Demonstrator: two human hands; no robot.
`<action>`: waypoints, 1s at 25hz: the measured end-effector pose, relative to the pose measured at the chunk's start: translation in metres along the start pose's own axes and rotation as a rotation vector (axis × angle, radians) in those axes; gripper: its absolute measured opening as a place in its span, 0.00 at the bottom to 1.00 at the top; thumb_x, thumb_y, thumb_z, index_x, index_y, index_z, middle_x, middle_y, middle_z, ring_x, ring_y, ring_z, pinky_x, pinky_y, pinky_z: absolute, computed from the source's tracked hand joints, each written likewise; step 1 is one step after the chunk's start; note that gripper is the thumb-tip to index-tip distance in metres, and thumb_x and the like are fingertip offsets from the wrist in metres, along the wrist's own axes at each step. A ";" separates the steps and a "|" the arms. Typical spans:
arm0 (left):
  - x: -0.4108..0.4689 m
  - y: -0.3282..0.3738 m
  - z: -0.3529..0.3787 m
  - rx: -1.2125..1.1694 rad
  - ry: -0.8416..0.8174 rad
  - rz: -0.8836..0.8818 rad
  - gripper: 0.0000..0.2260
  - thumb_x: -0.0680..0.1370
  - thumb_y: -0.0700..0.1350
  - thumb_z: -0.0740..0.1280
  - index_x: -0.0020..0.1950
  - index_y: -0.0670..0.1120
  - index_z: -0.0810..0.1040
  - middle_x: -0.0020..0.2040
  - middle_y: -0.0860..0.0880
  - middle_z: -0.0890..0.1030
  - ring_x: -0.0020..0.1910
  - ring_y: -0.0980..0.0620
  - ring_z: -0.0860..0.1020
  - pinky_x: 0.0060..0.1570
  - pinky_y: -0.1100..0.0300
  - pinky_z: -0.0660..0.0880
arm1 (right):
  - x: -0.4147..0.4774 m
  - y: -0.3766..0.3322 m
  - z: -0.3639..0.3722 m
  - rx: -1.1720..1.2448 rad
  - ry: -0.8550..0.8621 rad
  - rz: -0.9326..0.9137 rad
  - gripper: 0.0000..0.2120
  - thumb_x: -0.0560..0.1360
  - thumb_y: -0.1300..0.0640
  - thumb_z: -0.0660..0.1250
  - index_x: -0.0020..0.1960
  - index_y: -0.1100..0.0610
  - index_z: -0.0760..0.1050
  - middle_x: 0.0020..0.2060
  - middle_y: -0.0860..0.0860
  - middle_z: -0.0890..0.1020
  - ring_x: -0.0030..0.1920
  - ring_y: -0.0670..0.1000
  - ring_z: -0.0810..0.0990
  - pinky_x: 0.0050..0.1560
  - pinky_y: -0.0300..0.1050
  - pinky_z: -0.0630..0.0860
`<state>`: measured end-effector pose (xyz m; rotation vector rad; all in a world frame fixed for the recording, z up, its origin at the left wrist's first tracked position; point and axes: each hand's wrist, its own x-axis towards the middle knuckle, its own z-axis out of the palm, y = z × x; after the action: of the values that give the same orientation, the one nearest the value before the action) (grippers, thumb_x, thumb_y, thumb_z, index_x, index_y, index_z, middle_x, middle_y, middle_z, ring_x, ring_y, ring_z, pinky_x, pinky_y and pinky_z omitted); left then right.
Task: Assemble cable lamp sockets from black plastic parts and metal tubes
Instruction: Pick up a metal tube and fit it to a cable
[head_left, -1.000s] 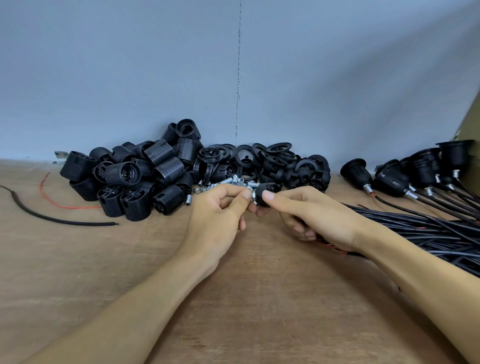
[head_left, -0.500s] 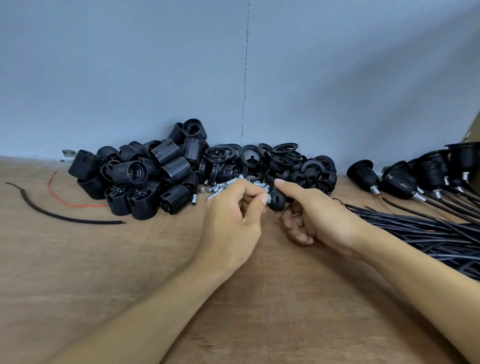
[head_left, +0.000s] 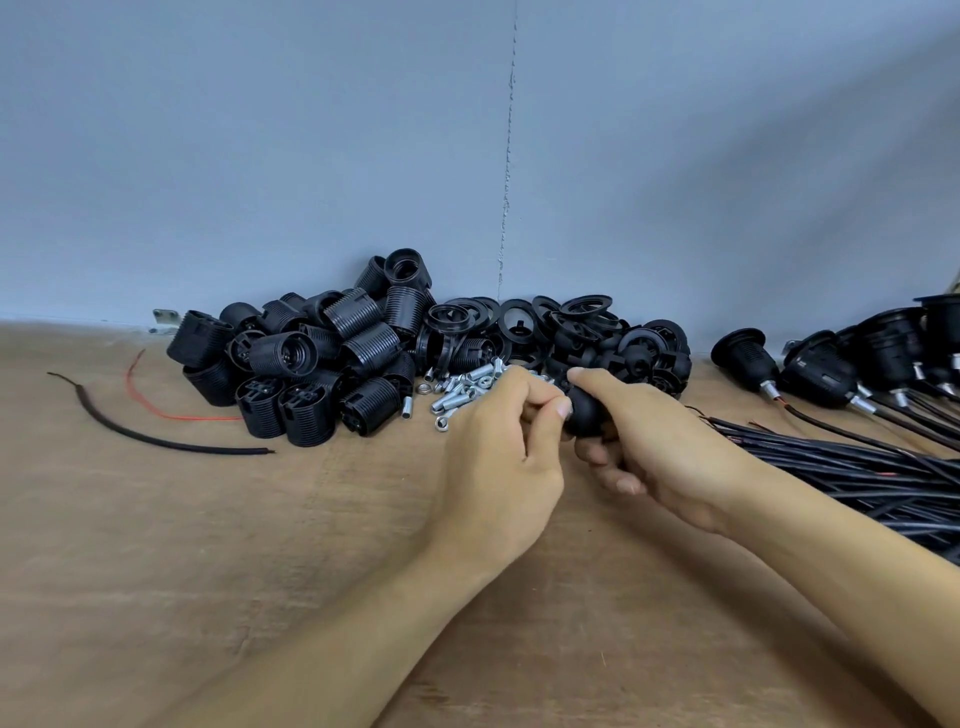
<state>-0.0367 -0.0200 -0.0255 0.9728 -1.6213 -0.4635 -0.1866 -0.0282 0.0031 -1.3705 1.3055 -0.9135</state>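
Note:
My right hand (head_left: 660, 447) grips a rounded black socket cap (head_left: 584, 413) just above the wooden table (head_left: 218, 545). My left hand (head_left: 498, 457) meets it from the left, thumb and fingertips pinched at the cap's end; what they pinch is hidden. Just behind my hands lies a small heap of metal tubes and nuts (head_left: 462, 389). Threaded black socket bodies (head_left: 317, 364) are piled at the back left. A pile of black rings and caps (head_left: 582, 332) lies behind my hands.
Finished sockets on black cables (head_left: 841, 374) lie at the right, with a thick cable bundle (head_left: 857, 467) running off the right edge. A loose black cable piece (head_left: 156, 439) and a red wire (head_left: 156, 408) lie at the left. A blue-grey wall closes the back.
Both hands have stayed together on the cap and sunk a little lower toward the table. The view has shifted slightly left and the left thumb now covers the cap's end.

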 end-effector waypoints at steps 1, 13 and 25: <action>0.000 -0.001 -0.001 0.016 -0.014 0.016 0.07 0.80 0.38 0.68 0.43 0.47 0.78 0.33 0.59 0.78 0.35 0.64 0.76 0.38 0.75 0.67 | 0.000 0.001 0.003 0.037 0.001 0.020 0.23 0.80 0.38 0.58 0.37 0.52 0.77 0.28 0.53 0.72 0.22 0.50 0.65 0.23 0.39 0.60; 0.006 -0.014 -0.005 0.004 -0.177 -0.204 0.13 0.71 0.46 0.67 0.51 0.63 0.76 0.47 0.58 0.81 0.39 0.63 0.77 0.40 0.71 0.71 | 0.001 0.013 0.010 -0.167 0.132 -0.296 0.11 0.76 0.53 0.73 0.58 0.46 0.79 0.53 0.46 0.85 0.55 0.45 0.83 0.60 0.47 0.76; 0.002 -0.015 0.003 0.101 -0.300 -0.183 0.14 0.77 0.61 0.65 0.42 0.53 0.80 0.36 0.58 0.81 0.31 0.62 0.74 0.32 0.67 0.68 | -0.011 -0.035 -0.075 -1.153 -0.082 0.195 0.07 0.71 0.53 0.77 0.47 0.47 0.81 0.42 0.43 0.83 0.47 0.45 0.79 0.51 0.41 0.72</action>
<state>-0.0347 -0.0312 -0.0364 1.1772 -1.8451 -0.6839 -0.2518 -0.0313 0.0551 -2.0175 1.9614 0.1323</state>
